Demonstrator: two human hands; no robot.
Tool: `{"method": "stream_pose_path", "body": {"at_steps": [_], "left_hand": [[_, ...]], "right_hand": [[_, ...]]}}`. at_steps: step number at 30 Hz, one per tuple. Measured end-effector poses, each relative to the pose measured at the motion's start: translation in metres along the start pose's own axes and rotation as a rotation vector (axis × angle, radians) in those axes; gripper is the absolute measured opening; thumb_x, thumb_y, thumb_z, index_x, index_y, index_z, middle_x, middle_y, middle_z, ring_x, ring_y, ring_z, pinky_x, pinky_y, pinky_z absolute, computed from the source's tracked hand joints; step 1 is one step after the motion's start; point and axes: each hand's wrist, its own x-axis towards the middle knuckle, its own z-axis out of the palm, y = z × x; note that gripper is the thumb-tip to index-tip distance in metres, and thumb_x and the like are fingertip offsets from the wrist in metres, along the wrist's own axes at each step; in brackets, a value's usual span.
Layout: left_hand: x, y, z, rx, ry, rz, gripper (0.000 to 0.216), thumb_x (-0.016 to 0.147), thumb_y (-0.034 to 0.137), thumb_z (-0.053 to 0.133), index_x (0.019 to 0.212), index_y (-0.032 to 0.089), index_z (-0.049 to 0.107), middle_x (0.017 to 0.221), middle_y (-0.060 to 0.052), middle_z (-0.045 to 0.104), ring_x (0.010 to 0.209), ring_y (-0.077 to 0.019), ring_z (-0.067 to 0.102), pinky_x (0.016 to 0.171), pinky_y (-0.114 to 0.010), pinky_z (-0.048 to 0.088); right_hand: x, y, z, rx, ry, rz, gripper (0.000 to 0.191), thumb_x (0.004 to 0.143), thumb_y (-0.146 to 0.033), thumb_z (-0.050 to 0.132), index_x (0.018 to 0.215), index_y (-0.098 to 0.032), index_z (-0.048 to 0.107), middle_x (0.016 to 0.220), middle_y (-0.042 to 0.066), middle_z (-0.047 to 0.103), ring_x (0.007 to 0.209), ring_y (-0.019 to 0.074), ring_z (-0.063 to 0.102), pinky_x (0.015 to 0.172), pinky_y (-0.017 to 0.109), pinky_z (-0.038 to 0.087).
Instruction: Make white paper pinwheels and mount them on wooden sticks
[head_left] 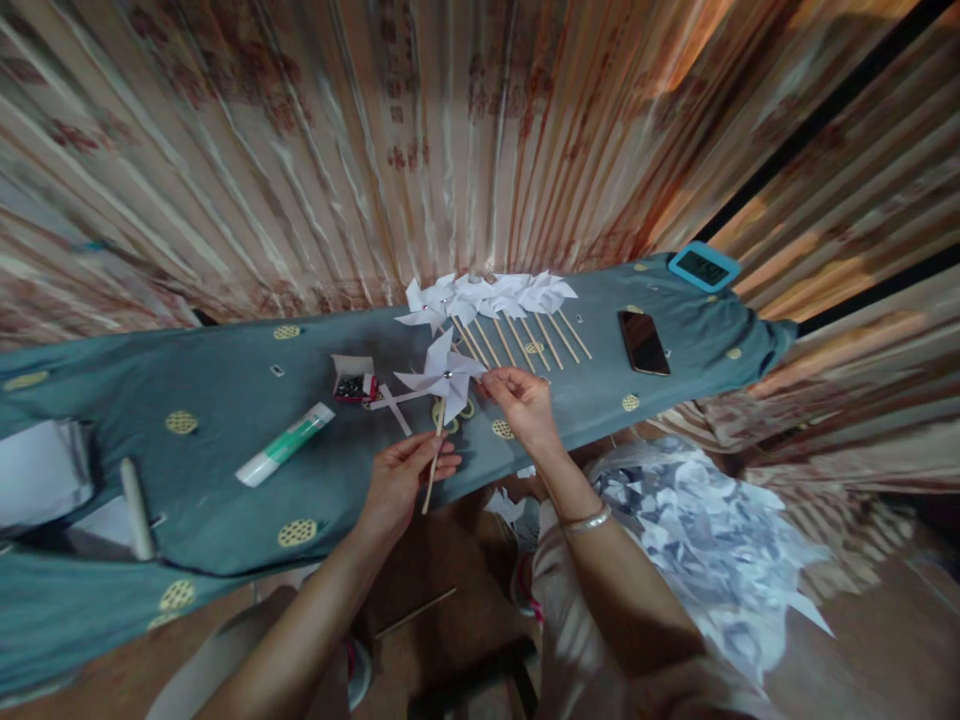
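A white paper pinwheel [437, 382] on a thin wooden stick is held up over the front part of the table. My left hand [409, 468] is closed around the lower stick. With fingers pinched together, my right hand [523, 400] is at the tip of the pinwheel's right blade. A shiny pin head shows at its centre. Behind it lies a row of several finished-looking paper pinwheels [495, 298], sticks pointing toward me. Left of the held pinwheel, a small open box [354, 380] contains dark pins. Narrow paper strips [396, 408] lie crossed beside the box.
A green and white glue tube [285, 445] lies left of the box. Farther left are stacked paper [45, 470] and a pale rod [136, 510]. A phone [643, 342] and a blue-framed digital clock [703, 266] are at right. Below stands a bag of white paper pieces [697, 530].
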Motion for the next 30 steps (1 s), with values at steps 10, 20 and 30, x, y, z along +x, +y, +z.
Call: {"method": "stream_pose_path", "body": {"at_steps": [10,20,30], "left_hand": [[0.000,0.004,0.001,-0.025,0.002,-0.001,0.019,0.067,0.016,0.082,0.081,0.008,0.072,0.068,-0.006,0.074,0.056,-0.0168,0.071,0.055,-0.024,0.059],[0.002,-0.001,-0.001,-0.010,-0.048,-0.013,0.026,0.061,0.022,0.087,0.080,0.009,0.074,0.066,-0.007,0.074,0.055,-0.0169,0.071,0.054,-0.024,0.059],[0.002,-0.004,-0.002,0.002,-0.052,-0.003,0.034,0.056,0.028,0.090,0.080,0.009,0.074,0.067,-0.007,0.074,0.055,-0.0178,0.071,0.054,-0.025,0.059]], "right_hand": [[-0.003,-0.002,0.003,-0.032,-0.026,0.048,0.038,0.064,-0.058,0.075,0.070,-0.021,0.067,0.062,0.000,0.068,0.060,0.0148,0.061,0.060,0.027,0.047],[-0.004,-0.019,0.006,0.196,-0.118,0.332,0.045,0.043,-0.049,0.089,0.070,-0.020,0.068,0.063,-0.003,0.069,0.059,0.0112,0.061,0.060,0.025,0.048],[-0.003,-0.018,0.007,0.236,-0.108,0.357,0.041,0.042,-0.043,0.090,0.066,-0.018,0.068,0.058,-0.003,0.067,0.053,0.0090,0.058,0.056,0.023,0.048]]}}
